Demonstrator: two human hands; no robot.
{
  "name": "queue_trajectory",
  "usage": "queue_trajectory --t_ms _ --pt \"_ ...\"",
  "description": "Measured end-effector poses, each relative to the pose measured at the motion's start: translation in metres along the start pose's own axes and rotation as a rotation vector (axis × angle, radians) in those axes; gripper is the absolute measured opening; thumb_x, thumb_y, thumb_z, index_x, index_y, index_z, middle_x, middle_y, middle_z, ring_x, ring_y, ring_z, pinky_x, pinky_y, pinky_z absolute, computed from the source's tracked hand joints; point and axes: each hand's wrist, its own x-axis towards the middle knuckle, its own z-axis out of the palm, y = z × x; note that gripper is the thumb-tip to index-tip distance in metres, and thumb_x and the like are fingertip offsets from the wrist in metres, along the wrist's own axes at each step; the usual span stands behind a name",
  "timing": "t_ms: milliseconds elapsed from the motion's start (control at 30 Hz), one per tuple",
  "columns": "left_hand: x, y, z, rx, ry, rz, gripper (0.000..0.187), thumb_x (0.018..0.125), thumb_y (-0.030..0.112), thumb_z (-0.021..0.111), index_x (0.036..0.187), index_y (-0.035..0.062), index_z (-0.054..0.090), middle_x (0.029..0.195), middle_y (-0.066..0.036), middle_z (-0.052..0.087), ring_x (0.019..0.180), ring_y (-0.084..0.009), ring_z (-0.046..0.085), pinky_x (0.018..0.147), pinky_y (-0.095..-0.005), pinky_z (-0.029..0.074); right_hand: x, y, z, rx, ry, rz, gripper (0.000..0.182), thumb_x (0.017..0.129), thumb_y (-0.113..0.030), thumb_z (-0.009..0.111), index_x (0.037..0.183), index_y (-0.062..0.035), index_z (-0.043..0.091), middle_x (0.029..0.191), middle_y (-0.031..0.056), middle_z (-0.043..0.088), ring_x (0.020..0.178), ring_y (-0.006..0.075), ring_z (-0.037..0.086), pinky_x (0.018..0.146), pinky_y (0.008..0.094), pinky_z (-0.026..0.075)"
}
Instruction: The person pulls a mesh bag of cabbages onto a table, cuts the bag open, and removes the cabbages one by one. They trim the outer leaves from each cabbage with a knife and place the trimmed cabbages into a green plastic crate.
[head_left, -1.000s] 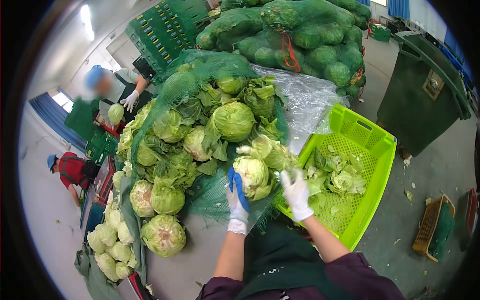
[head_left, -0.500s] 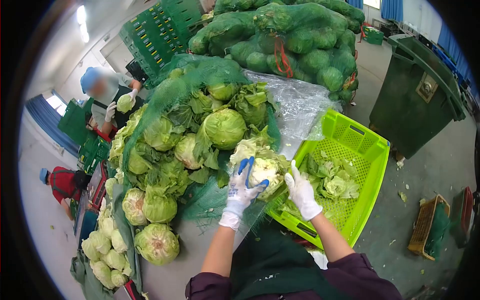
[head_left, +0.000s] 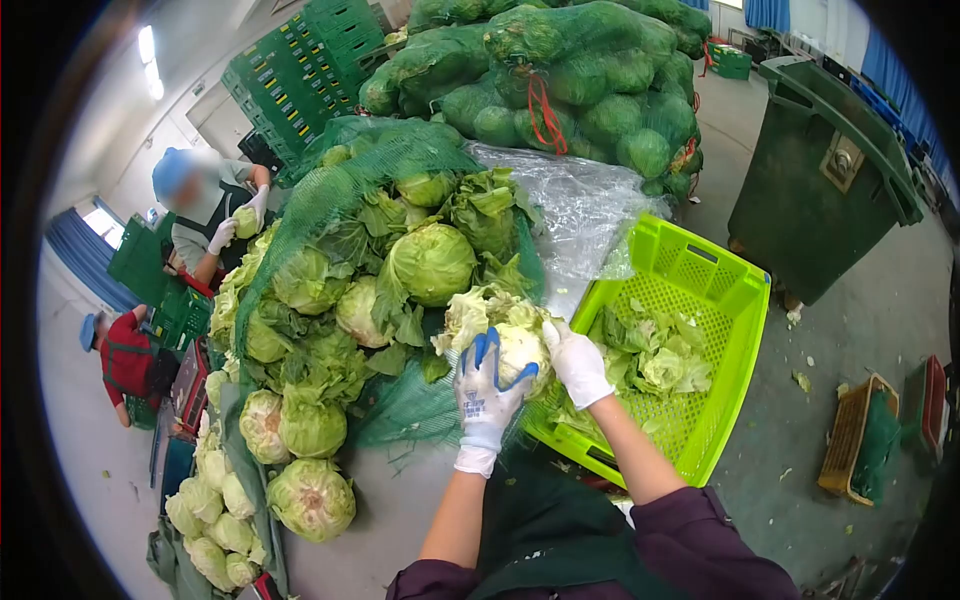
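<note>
A pale, partly stripped cabbage with ragged outer leaves is between my hands, over the edge of the green netting. My left hand, in a white glove with blue fingertips, grips its near left side with the fingers spread around it. My right hand, in a white glove, presses against its right side, fingers bent at the leaves; the fingertips are partly hidden. Just right and below is a lime-green crate holding loose leaves. Whole cabbages lie in an opened net to the left.
Full net sacks of cabbages are stacked behind. A dark green bin stands at right, near a brown basket on the floor. Trimmed cabbages lie lower left. Two people work at left, one holding a cabbage.
My right hand has moved from beside the cabbage, where it was open, to touch its right side. The left hand keeps its hold. The whole view has shifted slightly.
</note>
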Motion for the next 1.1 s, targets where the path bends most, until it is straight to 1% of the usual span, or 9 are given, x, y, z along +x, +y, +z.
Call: queue_trajectory --t_ms 200,333,433,500,567,733,900,967,1100 --pt "-0.007 0.000 -0.009 -0.056 -0.010 0.015 0.074 0.066 0.031 0.080 0.129 0.0052 0.051 0.126 -0.022 0.051 0.118 -0.0357 0.048 0.100 -0.0432 0.039 0.023 0.044 0.011 0.193 0.066 0.102 0.038 0.084 -0.042 0.053 0.091 -0.0074 0.068 0.084 0.0231 0.066 0.079 0.0393 0.063 0.071 0.0453 0.051" --pt "-0.011 -0.018 -0.017 -0.334 -0.089 -0.059 0.078 0.064 0.020 0.082 0.134 0.0110 0.049 0.134 -0.019 0.045 0.123 -0.0320 0.046 0.103 -0.0397 0.040 0.030 0.055 0.000 0.470 -0.223 0.413 0.040 0.082 -0.041 0.057 0.090 -0.0039 0.069 0.083 0.0233 0.066 0.080 0.0382 0.064 0.073 0.0425 0.051" --pt "-0.009 -0.033 -0.024 -0.412 -0.169 -0.027 0.083 0.062 0.010 0.081 0.137 0.0122 0.045 0.136 -0.017 0.042 0.124 -0.0287 0.046 0.104 -0.0374 0.039 0.018 0.046 -0.008 0.098 -0.107 0.285 0.047 0.088 -0.042 0.054 0.112 -0.0021 0.062 0.079 0.0214 0.066 0.070 0.0368 0.064 0.063 0.0429 0.051" --pt "-0.006 -0.032 -0.028 -0.397 -0.233 -0.076 0.083 0.062 0.008 0.080 0.137 0.0099 0.044 0.135 -0.018 0.045 0.125 -0.0283 0.046 0.104 -0.0357 0.039 -0.015 0.017 -0.035 -0.054 0.176 0.057 0.056 0.094 -0.041 0.047 0.134 -0.0033 0.041 0.074 0.0201 0.064 0.062 0.0356 0.062 0.055 0.0437 0.049" --pt "-0.007 -0.031 -0.019 -0.370 -0.169 -0.047 0.082 0.062 0.016 0.081 0.135 0.0081 0.045 0.133 -0.019 0.047 0.123 -0.0315 0.046 0.104 -0.0381 0.038 -0.048 -0.009 -0.054 -0.018 0.051 -0.175 0.059 0.097 -0.036 0.043 0.144 -0.0058 0.023 0.071 0.0196 0.062 0.060 0.0365 0.060 0.054 0.0461 0.047" --pt "0.004 -0.003 0.000 0.054 -0.097 -0.035 0.083 0.061 0.033 0.081 0.132 0.0047 0.047 0.128 -0.023 0.050 0.117 -0.0384 0.049 0.099 -0.0431 0.040 -0.072 -0.010 -0.034 -0.166 0.024 -0.301 0.067 0.092 -0.028 0.052 0.147 -0.0082 0.018 0.070 0.0161 0.059 0.056 0.0348 0.059 0.052 0.0455 0.047" --pt "0.035 -0.015 -0.019 -0.072 -0.321 0.034 0.077 0.062 0.025 0.079 0.130 0.0045 0.048 0.124 -0.022 0.053 0.117 -0.0365 0.049 0.099 -0.0388 0.041 -0.076 0.019 -0.021 -0.230 0.030 -0.214 0.072 0.085 -0.023 0.060 0.144 -0.0033 0.023 0.073 0.0172 0.059 0.055 0.0329 0.059 0.050 0.0445 0.047" --pt "0.044 -0.012 -0.029 -0.164 -0.453 -0.102 0.073 0.063 0.020 0.077 0.129 0.0043 0.049 0.122 -0.022 0.054 0.114 -0.0347 0.052 0.097 -0.0374 0.042 -0.078 0.021 -0.020 -0.270 0.040 -0.234 0.073 0.082 -0.021 0.062 0.142 -0.0002 0.025 0.072 0.0158 0.059 0.054 0.0308 0.059 0.049 0.0434 0.048" --pt "0.055 -0.026 -0.002 -0.138 -0.388 -0.087 0.069 0.065 0.022 0.078 0.126 0.0029 0.052 0.117 -0.020 0.058 0.102 -0.0306 0.059 0.087 -0.0365 0.048 -0.067 0.024 -0.016 -0.399 0.054 -0.323 0.063 0.084 -0.019 0.058 0.135 0.0066 0.031 0.068 0.0127 0.059 0.052 0.0272 0.060 0.045 0.0399 0.048"
